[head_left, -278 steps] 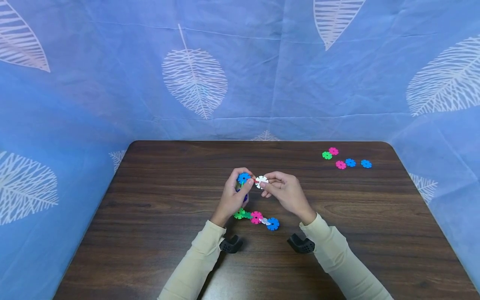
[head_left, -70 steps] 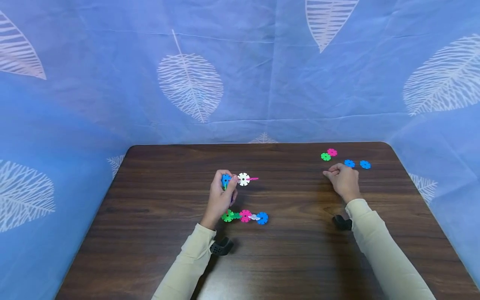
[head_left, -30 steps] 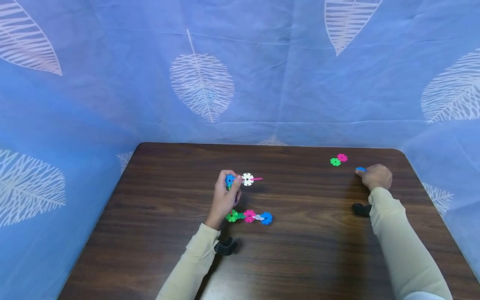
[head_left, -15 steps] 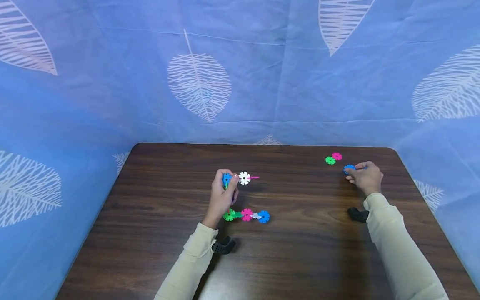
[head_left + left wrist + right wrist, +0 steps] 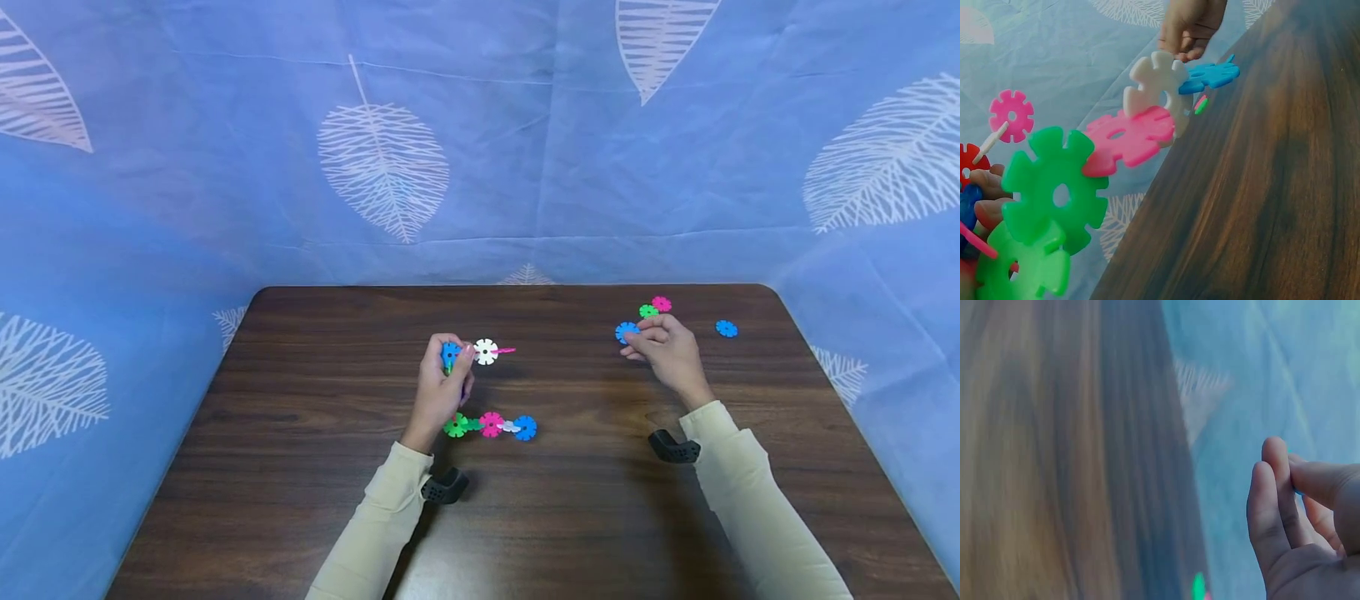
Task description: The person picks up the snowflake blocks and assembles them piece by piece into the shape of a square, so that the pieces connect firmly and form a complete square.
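Note:
My left hand (image 5: 438,392) grips a joined set of slotted snowflake discs above the table. A blue disc (image 5: 451,353) shows between its fingers, and a white disc (image 5: 485,352) with an edge-on pink disc (image 5: 507,350) sticks out to the right. The rest of this set is partly hidden by the hand. My right hand (image 5: 667,350) pinches a loose blue snowflake disc (image 5: 626,332) between thumb and fingers, raised over the table's right half. A second chain lies below the left hand: green disc (image 5: 456,426), darker green, pink (image 5: 491,424), white, then blue disc (image 5: 526,428).
Behind the right hand lie a loose green disc (image 5: 648,311) and a pink disc (image 5: 662,303). Another blue disc (image 5: 727,328) lies farther right. The brown wooden table (image 5: 337,500) ends at a blue leaf-patterned cloth (image 5: 480,167) at back and sides.
A pink disc from the right side was joined to the white disc in my left hand. My right hand then picked up a blue disc and moved left with it.

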